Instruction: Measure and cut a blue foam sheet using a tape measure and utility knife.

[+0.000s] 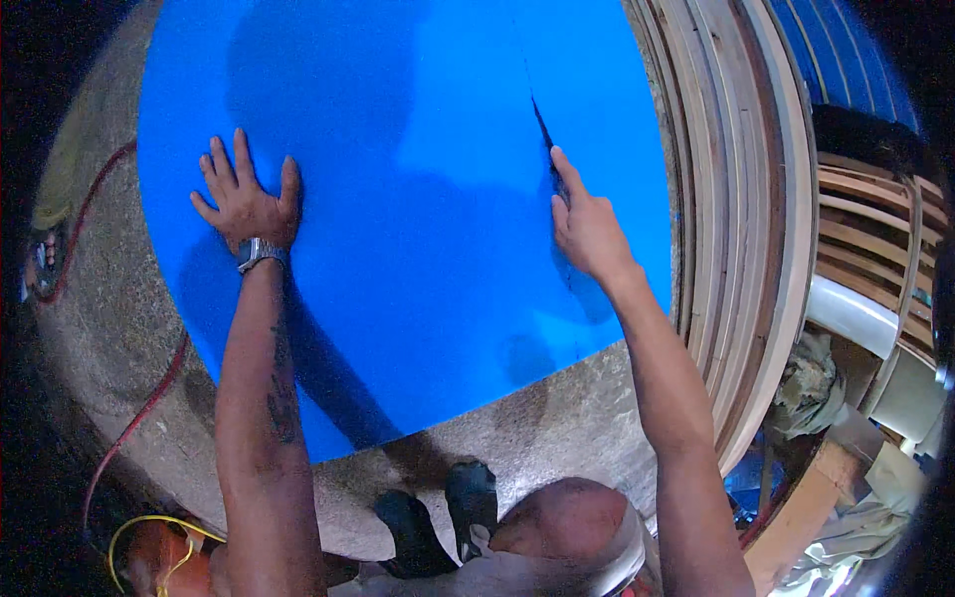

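Observation:
A large bright blue sheet (448, 259) lies flat on the floor in front of me. My left hand (244, 199) rests on its left part, palm down with fingers spread, a metal watch (261, 253) on the wrist. On the sheet's right side my right hand (587, 224) is closed round a slim dark knife (542, 123), the forefinger stretched along it. Its tip points away from me and meets the sheet. A thin dark line (522, 55) runs on from the tip toward the far edge. The fingers cover most of the handle.
Long wooden boards (731, 199) line the right side of the sheet. Beyond them are slatted wood (865, 214) and a crumpled cloth (808, 383). A red hose (139, 416) curves along the concrete floor (129, 289) at left. My feet (418, 532) stand by the sheet's near edge.

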Action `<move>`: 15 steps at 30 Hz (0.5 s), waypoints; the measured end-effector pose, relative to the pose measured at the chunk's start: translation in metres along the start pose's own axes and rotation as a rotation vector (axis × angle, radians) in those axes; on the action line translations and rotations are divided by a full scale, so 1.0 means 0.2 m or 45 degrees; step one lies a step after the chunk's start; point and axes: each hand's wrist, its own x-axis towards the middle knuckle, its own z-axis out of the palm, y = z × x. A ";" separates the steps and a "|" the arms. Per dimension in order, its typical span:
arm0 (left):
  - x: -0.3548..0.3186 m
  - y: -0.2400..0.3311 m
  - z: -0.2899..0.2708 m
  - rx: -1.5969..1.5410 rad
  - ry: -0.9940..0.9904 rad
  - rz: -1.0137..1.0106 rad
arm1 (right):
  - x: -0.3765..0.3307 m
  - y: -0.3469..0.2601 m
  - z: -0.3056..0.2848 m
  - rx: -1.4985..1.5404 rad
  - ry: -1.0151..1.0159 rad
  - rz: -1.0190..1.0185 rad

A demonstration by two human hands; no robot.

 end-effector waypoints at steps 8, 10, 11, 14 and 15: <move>0.01 -0.03 0.02 0.040 -0.010 0.027 | -0.21 0.04 0.05 0.035 -0.030 0.018; 0.00 -0.03 0.03 0.055 -0.015 0.026 | -0.26 0.06 0.06 0.023 -0.052 0.036; 0.00 -0.03 0.04 0.059 -0.018 0.029 | -0.28 0.07 0.06 0.017 -0.062 0.049; -0.01 -0.05 0.05 0.058 0.025 0.045 | -0.37 0.12 0.09 0.064 -0.091 0.060; 0.00 -0.06 0.06 0.068 0.027 0.047 | -0.41 0.12 0.11 0.061 -0.088 0.065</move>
